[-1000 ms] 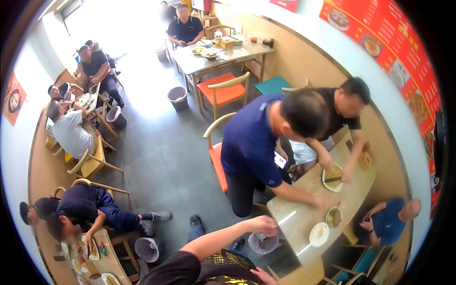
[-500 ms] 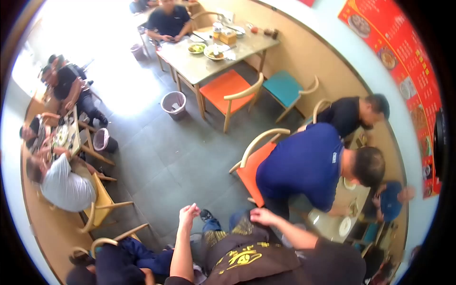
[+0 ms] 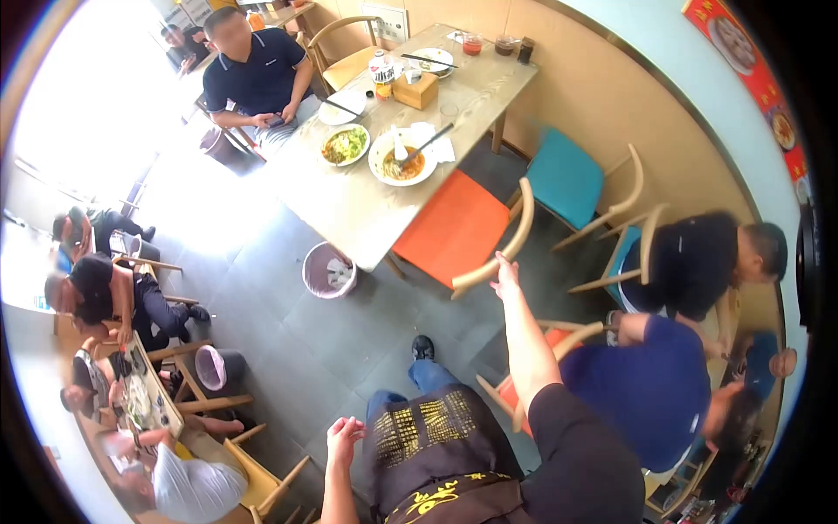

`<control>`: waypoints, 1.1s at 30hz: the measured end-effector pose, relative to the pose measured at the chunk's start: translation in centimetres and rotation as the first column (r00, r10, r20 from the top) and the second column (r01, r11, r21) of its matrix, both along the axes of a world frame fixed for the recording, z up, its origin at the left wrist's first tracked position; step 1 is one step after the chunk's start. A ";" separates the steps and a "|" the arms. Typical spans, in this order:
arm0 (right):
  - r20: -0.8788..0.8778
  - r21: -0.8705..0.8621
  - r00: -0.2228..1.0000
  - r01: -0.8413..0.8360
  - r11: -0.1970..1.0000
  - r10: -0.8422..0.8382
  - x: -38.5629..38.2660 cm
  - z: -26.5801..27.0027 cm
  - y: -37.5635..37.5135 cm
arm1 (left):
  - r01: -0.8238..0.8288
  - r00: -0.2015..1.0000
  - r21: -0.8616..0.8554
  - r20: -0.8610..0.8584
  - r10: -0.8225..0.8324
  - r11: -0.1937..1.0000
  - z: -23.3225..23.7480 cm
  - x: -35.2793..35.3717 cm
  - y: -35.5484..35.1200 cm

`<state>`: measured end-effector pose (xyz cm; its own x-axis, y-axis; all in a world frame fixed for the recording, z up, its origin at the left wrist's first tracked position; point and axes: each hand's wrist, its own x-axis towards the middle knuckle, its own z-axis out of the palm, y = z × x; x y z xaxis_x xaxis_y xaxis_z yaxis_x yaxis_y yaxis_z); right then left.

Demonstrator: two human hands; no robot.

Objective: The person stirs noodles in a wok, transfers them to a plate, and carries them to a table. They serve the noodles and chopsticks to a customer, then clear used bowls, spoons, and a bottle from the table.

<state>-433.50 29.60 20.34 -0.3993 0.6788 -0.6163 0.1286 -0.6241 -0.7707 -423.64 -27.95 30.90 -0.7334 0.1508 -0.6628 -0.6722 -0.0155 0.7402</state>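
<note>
My right hand reaches forward to the curved wooden back of an orange chair, its fingers at or just beside the rail; contact is unclear. My left hand is raised at my left side with fingers curled, and nothing visible in it. Ahead stands a wooden table bearing a bowl of soup with a spoon and dark utensil, a bowl of greens, two plates, a tissue box and a bottle.
A lined bin stands below the table's near corner. A teal chair is at the right. A person in blue leans over a table at my right. Another person sits beyond the table. Several people sit at the left.
The view has moved closer to the table with the bowls. My right hand has stretched forward to the orange chair's back. My left hand stays raised at my side.
</note>
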 end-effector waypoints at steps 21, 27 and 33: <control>0.065 -0.218 0.419 -0.880 0.422 0.906 -16.0 15.6 20.3 | -0.088 0.460 -0.377 -0.836 -0.298 0.922 11.0 -73.0 62.2; 0.129 0.282 0.524 -0.833 0.476 0.842 -33.7 18.9 42.1 | -0.329 0.443 -0.367 -0.874 -0.201 0.870 6.8 -82.4 72.2; 0.061 0.710 0.343 -0.675 0.201 0.937 -58.4 23.4 42.3 | -0.450 0.335 -0.058 -0.936 0.108 0.891 16.0 -78.9 69.3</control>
